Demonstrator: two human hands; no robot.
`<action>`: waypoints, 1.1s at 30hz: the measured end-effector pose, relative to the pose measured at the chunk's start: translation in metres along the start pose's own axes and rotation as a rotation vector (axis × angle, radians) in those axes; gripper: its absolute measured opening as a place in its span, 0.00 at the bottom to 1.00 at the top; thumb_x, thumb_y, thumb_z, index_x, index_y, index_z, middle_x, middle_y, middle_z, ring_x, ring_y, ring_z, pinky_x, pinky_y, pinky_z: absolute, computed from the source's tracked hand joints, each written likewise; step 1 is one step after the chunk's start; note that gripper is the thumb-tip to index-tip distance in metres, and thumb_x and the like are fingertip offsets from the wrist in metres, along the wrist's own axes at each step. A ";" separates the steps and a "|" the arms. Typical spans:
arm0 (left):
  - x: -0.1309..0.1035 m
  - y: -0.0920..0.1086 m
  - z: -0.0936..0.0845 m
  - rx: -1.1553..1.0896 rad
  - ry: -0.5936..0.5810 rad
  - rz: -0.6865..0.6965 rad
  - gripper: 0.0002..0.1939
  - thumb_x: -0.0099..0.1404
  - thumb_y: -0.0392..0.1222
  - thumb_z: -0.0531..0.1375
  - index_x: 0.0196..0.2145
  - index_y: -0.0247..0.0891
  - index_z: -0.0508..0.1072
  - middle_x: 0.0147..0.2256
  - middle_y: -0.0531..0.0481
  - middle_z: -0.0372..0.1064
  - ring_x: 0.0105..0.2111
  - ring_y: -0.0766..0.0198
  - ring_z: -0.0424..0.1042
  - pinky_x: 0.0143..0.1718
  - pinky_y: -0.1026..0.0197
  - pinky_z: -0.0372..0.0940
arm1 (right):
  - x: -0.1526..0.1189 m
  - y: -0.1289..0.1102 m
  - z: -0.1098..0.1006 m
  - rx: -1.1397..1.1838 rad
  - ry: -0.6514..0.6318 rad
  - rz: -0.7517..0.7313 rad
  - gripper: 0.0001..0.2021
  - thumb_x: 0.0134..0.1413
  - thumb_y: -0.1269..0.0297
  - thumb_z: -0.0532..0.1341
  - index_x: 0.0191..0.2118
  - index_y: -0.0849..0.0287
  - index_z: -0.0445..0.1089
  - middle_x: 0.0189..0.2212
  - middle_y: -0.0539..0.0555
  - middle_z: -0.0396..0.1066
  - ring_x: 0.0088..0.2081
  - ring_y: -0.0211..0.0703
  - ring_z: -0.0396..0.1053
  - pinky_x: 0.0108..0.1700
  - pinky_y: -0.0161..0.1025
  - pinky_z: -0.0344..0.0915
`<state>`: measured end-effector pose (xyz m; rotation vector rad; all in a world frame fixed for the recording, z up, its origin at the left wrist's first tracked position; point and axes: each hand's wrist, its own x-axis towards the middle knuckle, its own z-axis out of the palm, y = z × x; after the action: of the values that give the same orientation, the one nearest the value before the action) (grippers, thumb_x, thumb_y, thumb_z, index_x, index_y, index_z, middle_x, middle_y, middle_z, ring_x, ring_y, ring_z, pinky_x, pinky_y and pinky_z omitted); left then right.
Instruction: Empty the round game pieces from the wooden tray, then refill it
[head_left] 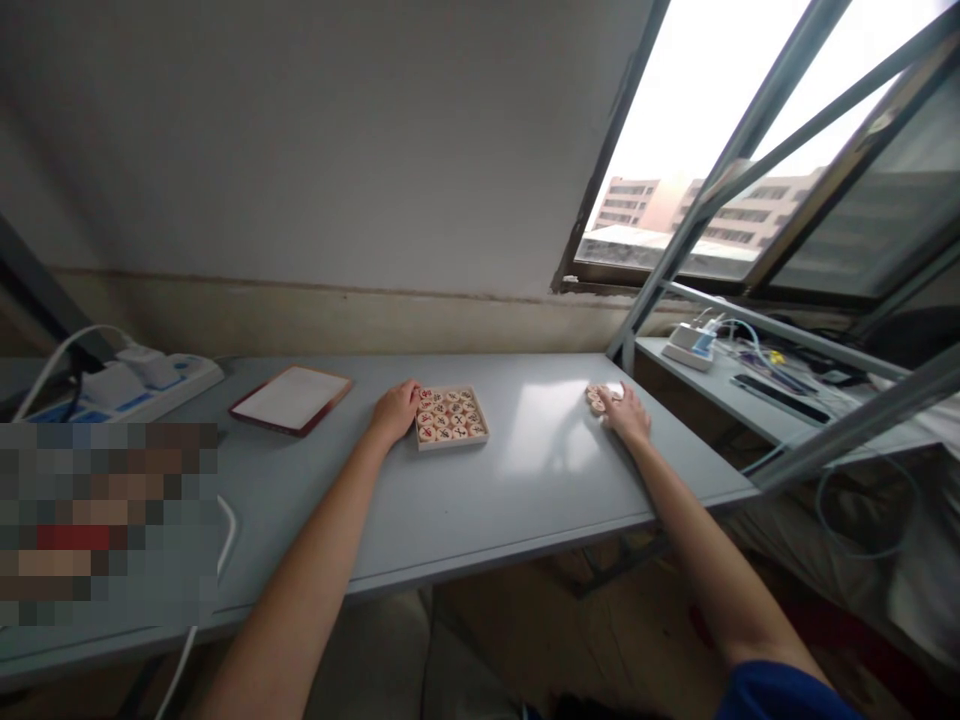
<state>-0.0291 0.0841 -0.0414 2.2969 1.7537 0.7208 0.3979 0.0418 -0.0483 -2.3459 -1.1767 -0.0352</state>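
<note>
Desk [420, 520]: tray [452, 444] w/ prob. wooden discs [458, 421]

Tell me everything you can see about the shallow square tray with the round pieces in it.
The tray is pale, shallow and open-topped, with low straight walls; it looks like wood. It lies flat on the grey table, right of the white-topped tablet-like thing. Round, light pieces with red or dark markings sit inside in rows. The left hand is at its left side, fingers by the far corner.
</note>
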 end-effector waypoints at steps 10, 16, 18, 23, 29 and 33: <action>0.001 -0.001 0.002 -0.003 0.012 0.015 0.14 0.63 0.38 0.44 0.39 0.38 0.67 0.37 0.46 0.69 0.36 0.63 0.67 0.36 0.64 0.58 | -0.004 -0.025 0.014 -0.229 0.017 -0.089 0.27 0.53 0.48 0.42 0.57 0.53 0.51 0.60 0.54 0.41 0.60 0.52 0.37 0.55 0.60 0.35; 0.000 0.000 0.001 -0.003 0.016 0.022 0.14 0.63 0.38 0.43 0.39 0.38 0.66 0.36 0.46 0.70 0.36 0.63 0.67 0.35 0.64 0.58 | 0.004 -0.023 0.014 -0.247 -0.022 -0.068 0.30 0.50 0.45 0.45 0.57 0.53 0.52 0.60 0.57 0.41 0.60 0.56 0.35 0.55 0.61 0.33; 0.000 0.000 0.001 -0.009 0.021 0.021 0.14 0.63 0.38 0.43 0.39 0.39 0.66 0.36 0.46 0.69 0.36 0.63 0.67 0.35 0.64 0.57 | 0.009 -0.021 0.015 -0.244 -0.073 -0.090 0.30 0.50 0.45 0.45 0.57 0.53 0.52 0.59 0.58 0.45 0.59 0.57 0.39 0.55 0.60 0.35; 0.000 0.000 0.000 -0.042 0.000 -0.011 0.13 0.63 0.38 0.44 0.39 0.39 0.67 0.37 0.47 0.69 0.37 0.63 0.67 0.36 0.64 0.57 | 0.019 -0.020 0.019 -0.256 -0.081 -0.130 0.28 0.51 0.48 0.44 0.56 0.54 0.53 0.57 0.59 0.48 0.57 0.54 0.46 0.54 0.58 0.40; -0.001 0.002 -0.002 -0.068 0.010 -0.006 0.13 0.63 0.38 0.44 0.39 0.38 0.67 0.37 0.47 0.69 0.37 0.63 0.67 0.37 0.64 0.57 | 0.028 -0.031 0.029 -0.254 -0.098 -0.177 0.29 0.51 0.47 0.45 0.57 0.54 0.53 0.58 0.58 0.48 0.57 0.53 0.47 0.55 0.55 0.41; -0.001 0.001 -0.001 -0.081 0.010 -0.009 0.13 0.63 0.37 0.45 0.38 0.39 0.67 0.38 0.47 0.69 0.38 0.64 0.67 0.37 0.64 0.57 | 0.031 -0.046 0.039 -0.248 -0.115 -0.213 0.27 0.52 0.48 0.44 0.57 0.54 0.53 0.58 0.57 0.48 0.57 0.51 0.47 0.54 0.54 0.42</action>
<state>-0.0289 0.0828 -0.0397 2.2350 1.7045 0.7879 0.3742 0.1050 -0.0547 -2.4487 -1.5541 -0.1280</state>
